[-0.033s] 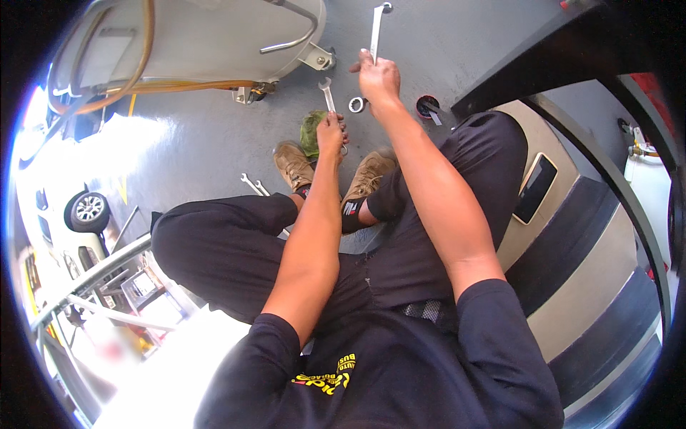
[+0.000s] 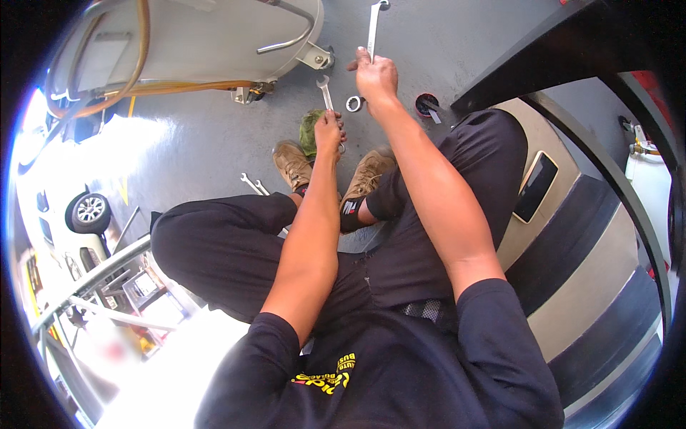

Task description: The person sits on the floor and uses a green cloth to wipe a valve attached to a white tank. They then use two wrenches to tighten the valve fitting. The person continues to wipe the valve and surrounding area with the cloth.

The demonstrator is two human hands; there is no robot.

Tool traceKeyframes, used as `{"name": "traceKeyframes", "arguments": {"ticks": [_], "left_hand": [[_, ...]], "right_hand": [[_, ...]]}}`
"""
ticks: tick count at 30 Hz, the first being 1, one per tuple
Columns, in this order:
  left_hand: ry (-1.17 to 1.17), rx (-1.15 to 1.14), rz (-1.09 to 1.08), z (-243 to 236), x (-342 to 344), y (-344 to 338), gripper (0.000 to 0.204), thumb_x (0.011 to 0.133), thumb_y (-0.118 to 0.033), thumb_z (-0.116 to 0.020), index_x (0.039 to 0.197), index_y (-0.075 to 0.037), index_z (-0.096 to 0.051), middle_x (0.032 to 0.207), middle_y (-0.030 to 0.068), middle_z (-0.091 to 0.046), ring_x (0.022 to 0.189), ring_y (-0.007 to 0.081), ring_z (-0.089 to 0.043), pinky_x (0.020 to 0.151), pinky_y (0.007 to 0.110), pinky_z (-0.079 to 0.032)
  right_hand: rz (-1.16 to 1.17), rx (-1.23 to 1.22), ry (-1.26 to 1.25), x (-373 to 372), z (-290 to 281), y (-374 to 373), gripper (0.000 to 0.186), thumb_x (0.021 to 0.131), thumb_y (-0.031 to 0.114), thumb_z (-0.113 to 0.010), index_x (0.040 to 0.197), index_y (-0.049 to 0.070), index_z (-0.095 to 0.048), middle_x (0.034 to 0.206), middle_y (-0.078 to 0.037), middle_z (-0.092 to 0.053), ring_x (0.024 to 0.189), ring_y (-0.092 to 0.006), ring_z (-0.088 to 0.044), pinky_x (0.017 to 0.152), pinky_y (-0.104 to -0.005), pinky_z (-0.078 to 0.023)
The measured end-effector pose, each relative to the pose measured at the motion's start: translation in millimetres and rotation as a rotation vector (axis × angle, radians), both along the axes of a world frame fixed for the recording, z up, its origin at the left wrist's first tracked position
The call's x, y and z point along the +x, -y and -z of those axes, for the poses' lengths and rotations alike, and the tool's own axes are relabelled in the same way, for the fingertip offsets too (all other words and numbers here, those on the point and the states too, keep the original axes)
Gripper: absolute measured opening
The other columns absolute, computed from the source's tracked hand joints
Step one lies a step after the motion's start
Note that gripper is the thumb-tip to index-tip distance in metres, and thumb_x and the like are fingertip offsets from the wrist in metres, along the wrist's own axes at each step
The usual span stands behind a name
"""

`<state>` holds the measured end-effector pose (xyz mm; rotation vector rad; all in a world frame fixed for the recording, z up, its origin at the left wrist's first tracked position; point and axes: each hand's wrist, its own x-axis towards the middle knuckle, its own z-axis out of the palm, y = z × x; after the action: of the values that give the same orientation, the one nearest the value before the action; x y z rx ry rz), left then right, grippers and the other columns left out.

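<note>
Two wrenches, one gripped in each hand, above a grey floor.
The silver open-ended wrench stands up from the left hand, whose fingers curl round its shaft; the longer wrench points away from the right hand, closed about it. A ring end shows beside the right wrist; whether it belongs to that wrench, I cannot tell. Near the left hand lies a green cloth; beyond the right forearm, a dark round container; farther right, a phone on a step.
</note>
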<state>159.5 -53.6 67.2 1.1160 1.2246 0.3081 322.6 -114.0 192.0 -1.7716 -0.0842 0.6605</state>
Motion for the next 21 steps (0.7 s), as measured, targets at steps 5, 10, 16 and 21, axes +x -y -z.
{"name": "traceKeyframes", "arguments": {"ticks": [5,10,16,21], "left_hand": [[-0.006,0.023,0.015,-12,19,-16,0.034,0.111,-0.036,-0.047,0.099,-0.007,-0.059,0.072,-0.0003,-0.049,0.052,0.0090,-0.044,0.045,0.026,-0.038],[-0.036,0.061,0.074,-9,25,-32,0.033,0.111,-0.038,-0.046,0.102,-0.010,-0.060,0.074,0.0000,-0.053,0.051,0.0091,-0.042,0.045,0.027,-0.036],[0.076,-0.015,0.032,6,29,-35,0.033,0.111,-0.037,-0.047,0.101,-0.008,-0.059,0.073,-0.0010,-0.049,0.051,0.0081,-0.041,0.044,0.025,-0.035],[0.078,-0.088,0.091,7,22,-55,0.034,0.111,-0.037,-0.047,0.102,-0.007,-0.059,0.070,-0.0017,-0.046,0.050,0.0074,-0.039,0.044,0.025,-0.033]], "right_hand": [[0.003,0.036,-0.026,3,-3,0,0.051,0.105,0.042,-0.056,0.085,0.002,-0.080,0.063,-0.007,-0.054,0.065,-0.0220,-0.055,0.065,-0.0423,-0.046],[0.025,0.064,-0.058,3,-2,-4,0.051,0.104,0.042,-0.057,0.083,0.001,-0.079,0.062,-0.004,-0.053,0.063,-0.0199,-0.053,0.062,-0.0411,-0.044],[0.008,0.044,-0.080,2,-8,-3,0.053,0.104,0.043,-0.057,0.084,0.000,-0.078,0.071,-0.011,-0.062,0.070,-0.0243,-0.060,0.069,-0.0424,-0.048],[0.002,0.040,-0.091,1,-8,-1,0.052,0.104,0.044,-0.056,0.084,0.000,-0.079,0.074,-0.014,-0.065,0.073,-0.0264,-0.061,0.072,-0.0436,-0.050]]}}
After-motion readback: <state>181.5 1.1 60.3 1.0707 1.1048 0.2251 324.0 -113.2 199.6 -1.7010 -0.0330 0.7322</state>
